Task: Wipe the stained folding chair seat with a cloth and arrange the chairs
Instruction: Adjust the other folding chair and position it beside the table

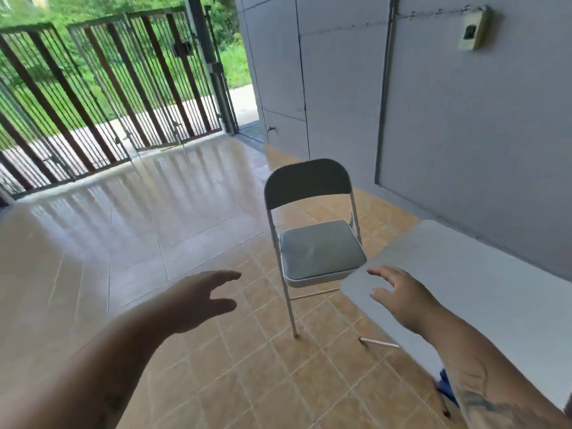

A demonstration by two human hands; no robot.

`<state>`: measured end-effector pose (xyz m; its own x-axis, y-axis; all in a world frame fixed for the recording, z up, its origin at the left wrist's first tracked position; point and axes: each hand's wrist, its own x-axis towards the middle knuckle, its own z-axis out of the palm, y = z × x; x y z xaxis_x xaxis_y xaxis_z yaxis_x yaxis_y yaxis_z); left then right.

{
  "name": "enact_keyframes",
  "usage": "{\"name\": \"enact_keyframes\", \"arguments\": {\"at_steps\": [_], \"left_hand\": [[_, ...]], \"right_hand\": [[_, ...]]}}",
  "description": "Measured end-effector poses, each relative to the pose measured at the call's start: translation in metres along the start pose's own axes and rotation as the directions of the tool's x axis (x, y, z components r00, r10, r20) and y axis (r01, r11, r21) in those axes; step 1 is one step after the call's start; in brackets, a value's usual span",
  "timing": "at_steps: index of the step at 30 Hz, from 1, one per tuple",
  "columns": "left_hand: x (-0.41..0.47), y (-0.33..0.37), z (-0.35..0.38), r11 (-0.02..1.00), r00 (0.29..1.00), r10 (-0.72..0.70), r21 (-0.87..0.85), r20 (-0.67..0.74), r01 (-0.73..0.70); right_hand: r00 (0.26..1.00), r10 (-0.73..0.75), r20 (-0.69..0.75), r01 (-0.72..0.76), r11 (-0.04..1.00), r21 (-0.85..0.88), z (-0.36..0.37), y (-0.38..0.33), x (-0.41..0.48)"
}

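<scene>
A grey folding chair (318,246) stands unfolded on the tiled floor, its padded seat facing me and its dark backrest toward the gate. My left hand (198,300) reaches forward to the left of the chair, fingers apart, holding nothing. Over the corner of a white table hovers my right hand (402,300), also spread and holding nothing, just right of the seat's front edge. Neither hand touches the chair. A bit of blue material (445,385) peeks out beside my right forearm; I cannot tell what it is.
The white table (483,274) runs along the grey wall (464,134) on the right. A barred metal gate (102,103) closes off the far side, with grass beyond. Shiny floor tiles (139,227) stretch out to the left of the chair.
</scene>
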<state>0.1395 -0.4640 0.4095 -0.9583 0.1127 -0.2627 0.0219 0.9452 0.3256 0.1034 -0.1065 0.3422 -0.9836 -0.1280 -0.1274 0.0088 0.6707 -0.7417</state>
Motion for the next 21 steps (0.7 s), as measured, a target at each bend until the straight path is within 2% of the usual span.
{"name": "enact_keyframes", "arguments": {"at_steps": [3, 8, 15, 21], "left_hand": [[0.044, -0.046, -0.043, 0.993, 0.995, 0.087, 0.079, 0.049, -0.091], [0.121, -0.097, -0.083, 0.973, 0.979, 0.177, 0.128, 0.102, -0.190], [0.267, -0.116, -0.105, 0.930, 0.946, 0.312, 0.172, 0.090, -0.324], [0.386, -0.131, -0.143, 0.852, 0.902, 0.415, 0.295, 0.120, -0.431]], "right_hand": [[0.990, 0.103, -0.092, -0.095, 0.991, 0.090, 0.044, -0.020, 0.016], [0.984, 0.159, -0.082, -0.154, 0.986, 0.061, 0.086, -0.049, 0.063], [0.968, 0.212, -0.134, -0.210, 0.977, 0.034, 0.081, -0.060, 0.173], [0.955, 0.259, -0.146, -0.260, 0.966, 0.016, 0.076, -0.086, 0.273]]}}
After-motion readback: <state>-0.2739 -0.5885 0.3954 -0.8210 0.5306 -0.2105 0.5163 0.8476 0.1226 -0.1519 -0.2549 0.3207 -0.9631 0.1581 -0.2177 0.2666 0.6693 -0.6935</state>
